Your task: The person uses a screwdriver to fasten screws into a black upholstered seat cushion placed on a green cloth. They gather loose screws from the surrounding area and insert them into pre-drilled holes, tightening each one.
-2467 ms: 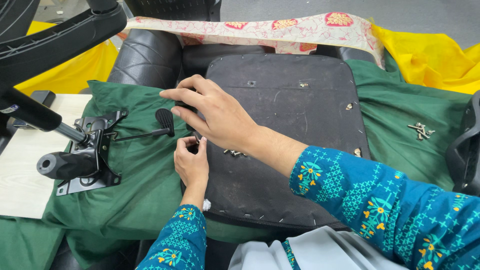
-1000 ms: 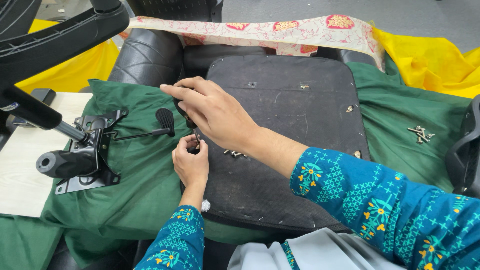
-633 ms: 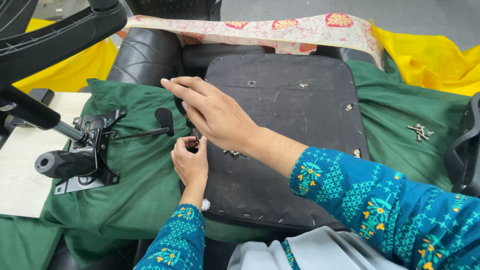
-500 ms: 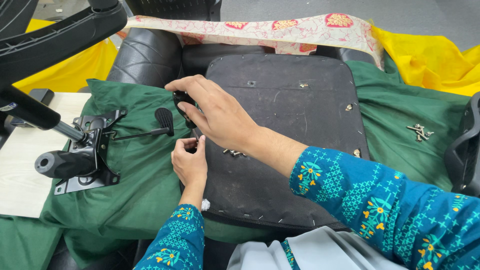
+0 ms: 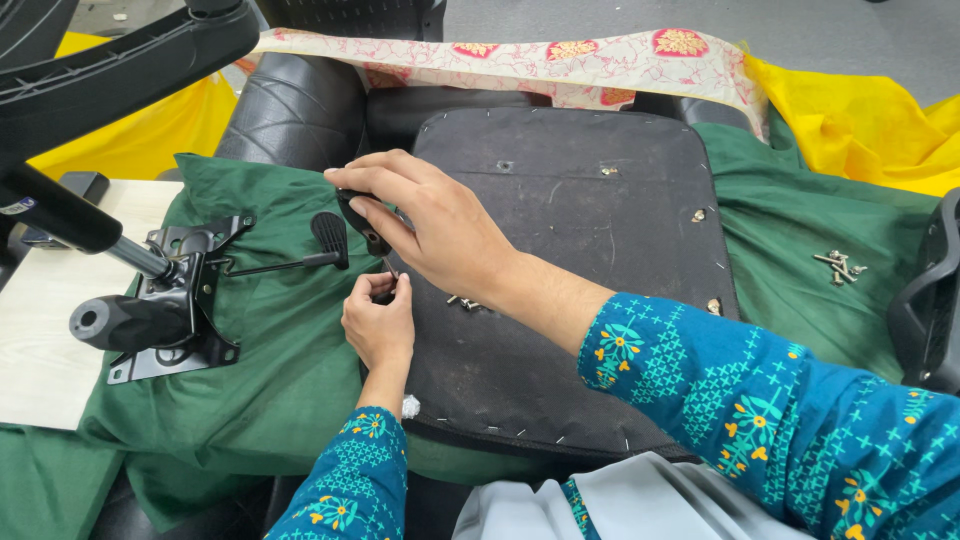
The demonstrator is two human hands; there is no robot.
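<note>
At the far left a pale wooden board [image 5: 40, 330] lies flat, and on its right edge rests a black metal chair mechanism with a tilt plate and a lever ending in a flat paddle [image 5: 180, 300], set on the rumpled green cloth [image 5: 270, 340] that seems spread to cushion the parts and catch small pieces. Above it arches a black plastic armrest bar [image 5: 110, 70]. Next, the person's left hand [image 5: 378, 322] sits low at the left edge of the upturned black fabric-covered seat base [image 5: 570, 220], its fingertips pinched together around the lower end of a thin metal shaft, apparently steadying the tip where it meets the base. Just above, the right hand [image 5: 430, 225] is wrapped firmly around the black-handled screwdriver [image 5: 362, 222], held nearly upright so that pressure goes straight down the shaft; the two hands are close together, one over the other. A few loose screws [image 5: 465, 301] lie on the base beside the right wrist. Further right, bolt holes dot the seat underside, and a small heap of silver screws [image 5: 838, 265] rests on the cloth, well apart from the work. A yellow cloth [image 5: 860, 110] lies beyond.
</note>
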